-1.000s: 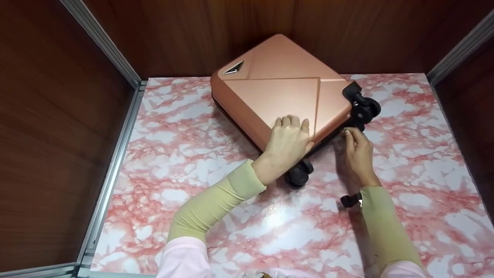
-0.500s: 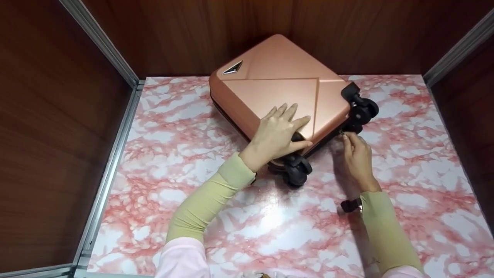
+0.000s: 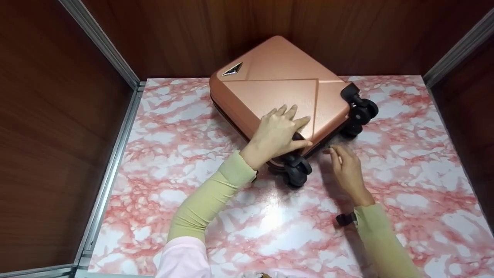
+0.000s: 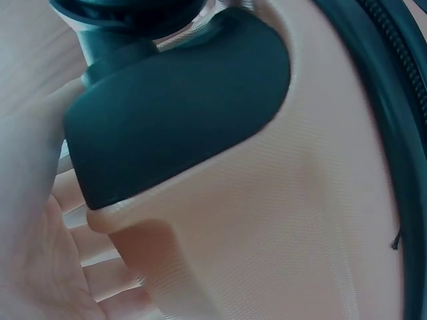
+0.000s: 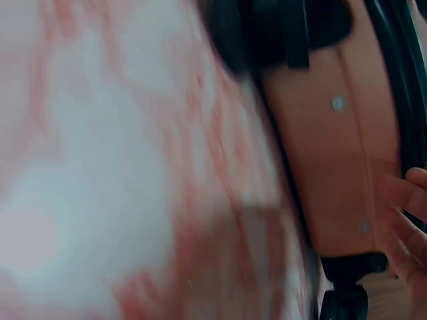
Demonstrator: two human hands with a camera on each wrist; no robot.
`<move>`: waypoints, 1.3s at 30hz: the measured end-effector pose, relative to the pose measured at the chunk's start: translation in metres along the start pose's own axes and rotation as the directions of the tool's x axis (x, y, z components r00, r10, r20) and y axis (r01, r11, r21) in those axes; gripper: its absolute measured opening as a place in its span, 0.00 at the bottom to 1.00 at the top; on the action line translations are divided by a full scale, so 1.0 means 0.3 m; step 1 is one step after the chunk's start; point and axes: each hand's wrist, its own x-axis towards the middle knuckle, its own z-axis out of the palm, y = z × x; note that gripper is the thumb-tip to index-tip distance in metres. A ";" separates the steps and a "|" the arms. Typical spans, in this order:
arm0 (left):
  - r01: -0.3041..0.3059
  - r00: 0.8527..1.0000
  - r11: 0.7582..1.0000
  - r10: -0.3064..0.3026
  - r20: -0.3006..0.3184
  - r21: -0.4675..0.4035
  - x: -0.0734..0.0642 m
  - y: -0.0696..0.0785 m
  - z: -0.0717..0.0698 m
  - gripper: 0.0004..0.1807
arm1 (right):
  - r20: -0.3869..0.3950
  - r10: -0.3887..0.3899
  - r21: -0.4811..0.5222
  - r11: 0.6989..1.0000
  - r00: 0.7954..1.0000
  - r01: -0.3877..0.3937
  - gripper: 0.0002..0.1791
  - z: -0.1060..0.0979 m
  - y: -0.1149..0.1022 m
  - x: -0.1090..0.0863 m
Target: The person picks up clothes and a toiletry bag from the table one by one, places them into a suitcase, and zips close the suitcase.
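A rose-gold hard-shell suitcase (image 3: 270, 92) lies flat on the table, turned at an angle, its black wheels toward the person. Across its near corner rests my left hand (image 3: 276, 133), fingers spread over the shell beside a black wheel mount (image 4: 180, 113). In the left wrist view a black zipper (image 4: 400, 50) runs along the suitcase's side. My right hand (image 3: 349, 172) is by the wheeled end, between the two wheel corners. Its thumb and forefinger pinch a small dark zipper pull (image 3: 328, 150) at the zipper line; the pull is mostly hidden by the fingertips.
The table (image 3: 173, 200) has a red and white marbled top. Dark wooden panels (image 3: 247, 23) stand behind and at both sides, with metal rails (image 3: 112, 173) along the left. Black wheels (image 3: 361, 112) jut out at the suitcase's right corner.
My left hand has shifted slightly left and spread its fingers, uncovering the near wheel mount. My right hand has moved from the right wheels toward the near corner, along the zipper side.
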 end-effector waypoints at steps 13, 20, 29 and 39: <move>0.003 0.995 1.000 -0.005 -0.096 -0.018 0.001 -0.011 0.013 0.42 | 0.042 -0.127 0.064 0.990 0.991 0.124 0.08 0.079 -0.119 -0.105; -0.008 0.992 0.999 0.004 -0.128 -0.032 0.002 -0.016 0.017 0.41 | 0.099 -0.139 0.104 0.986 0.985 0.129 0.08 0.098 -0.153 -0.136; -0.028 0.992 0.970 -0.001 -0.123 -0.241 0.004 -0.149 0.041 0.38 | 0.097 -0.166 0.116 0.981 0.981 0.155 0.06 0.098 -0.150 -0.137; 0.044 0.995 0.939 -0.071 -0.065 -0.341 -0.009 -0.248 0.066 0.42 | 0.068 -0.177 0.138 0.976 0.982 0.167 0.06 0.097 -0.154 -0.136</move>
